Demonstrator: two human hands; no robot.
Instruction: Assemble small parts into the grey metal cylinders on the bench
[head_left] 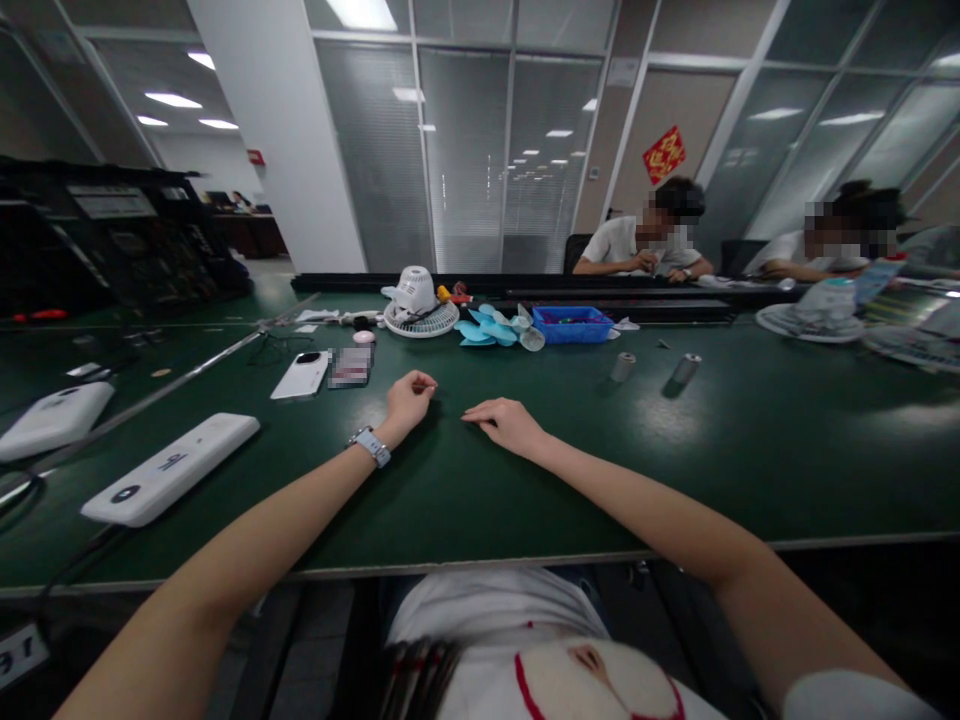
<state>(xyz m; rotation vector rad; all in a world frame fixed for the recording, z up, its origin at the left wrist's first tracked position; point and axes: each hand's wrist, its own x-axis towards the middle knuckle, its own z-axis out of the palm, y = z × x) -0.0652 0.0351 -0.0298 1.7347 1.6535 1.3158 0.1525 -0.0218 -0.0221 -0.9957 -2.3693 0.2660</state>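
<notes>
My left hand (410, 402) rests on the green tabletop (465, 490), its fingers loosely curved with a gap showing between them and nothing visible inside. A watch with a light strap (373, 446) is on that wrist. To its right, my right hand (511, 427) lies on the table with fingers stretched toward the left hand, holding nothing. The two hands are apart. Nearest to the left hand are a white phone (300, 375) and a small pixelated flat item (351, 366). Two grey metal cylinders, one upright (623, 368) and another (684, 371), stand beyond the right hand.
At the back are a white fan part (415, 293) over a round grille (442, 320), light-blue fan blades (491, 327) and a blue bin (572, 325). White power banks (172, 470) lie left. Two co-workers (637, 245) sit across, near more fan parts (821, 310).
</notes>
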